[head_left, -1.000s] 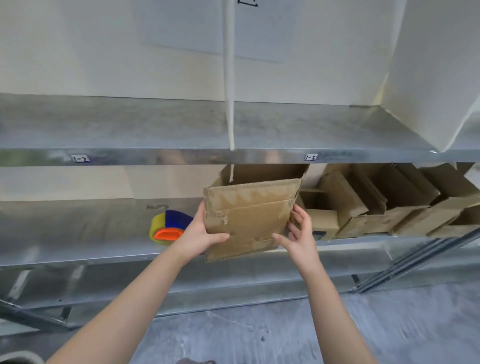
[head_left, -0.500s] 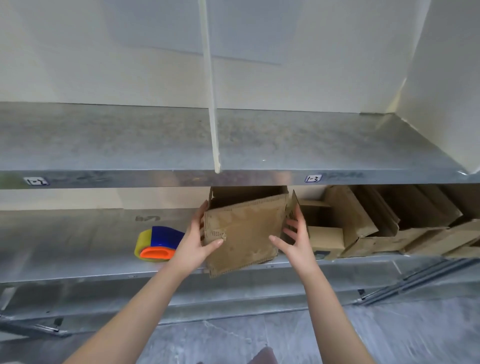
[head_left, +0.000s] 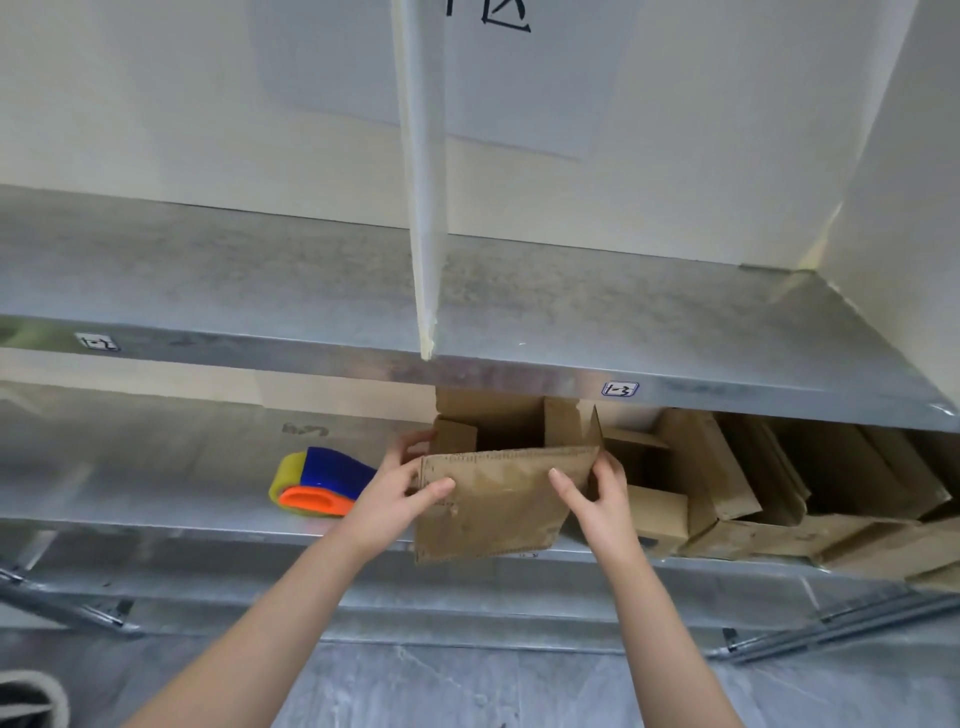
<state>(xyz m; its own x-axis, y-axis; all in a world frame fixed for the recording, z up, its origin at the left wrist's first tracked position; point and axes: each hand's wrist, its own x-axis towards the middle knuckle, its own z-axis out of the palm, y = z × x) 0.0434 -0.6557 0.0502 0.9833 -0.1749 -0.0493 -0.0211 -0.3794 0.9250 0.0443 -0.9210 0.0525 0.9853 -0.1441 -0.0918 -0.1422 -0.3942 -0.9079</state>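
Head view: the upper shelf (head_left: 208, 291) roofs over the lower shelf (head_left: 130, 499), with flattened cartons (head_left: 727, 467) piled to your right. The cardboard box (head_left: 498, 499) sits at the lower shelf's front edge, its long axis running left to right, dead between your hands, neither one nearer. Your left grip (head_left: 395, 499) pinches its left edge and your right grip (head_left: 605, 504) clasps the right edge. The tape dispenser (head_left: 322, 483) lies just left. Compared with half a second ago, more of the box's open mouth shows.
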